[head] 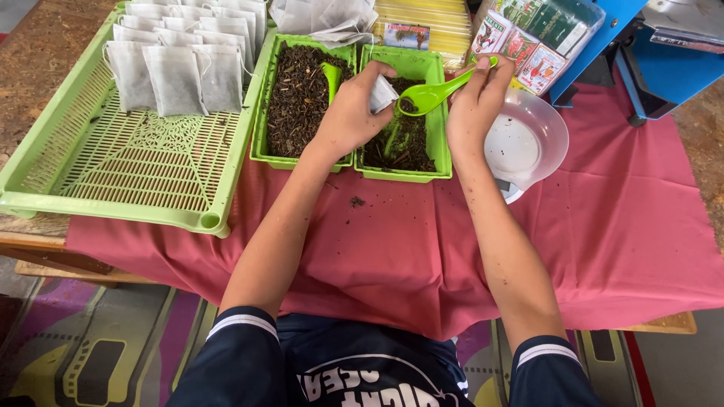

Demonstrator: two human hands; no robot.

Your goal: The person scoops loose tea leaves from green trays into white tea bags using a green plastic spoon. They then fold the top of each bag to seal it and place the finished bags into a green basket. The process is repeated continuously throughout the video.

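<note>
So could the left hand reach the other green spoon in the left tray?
Probably yes. The left hand sits right beside that spoon, which sticks up from the tea leaves in the left tray with nothing over it. But the hand holds a small white bag, so grabbing it would be awkward.

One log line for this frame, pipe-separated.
left hand: holds white tea bag | right hand: holds green spoon at bag | below: tea tray

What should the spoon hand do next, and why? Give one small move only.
Probably tip the green spoon toward the small white bag. The right hand holds the spoon with tea leaves in its bowl right at the bag, which the left hand holds over the right green tray.
</note>
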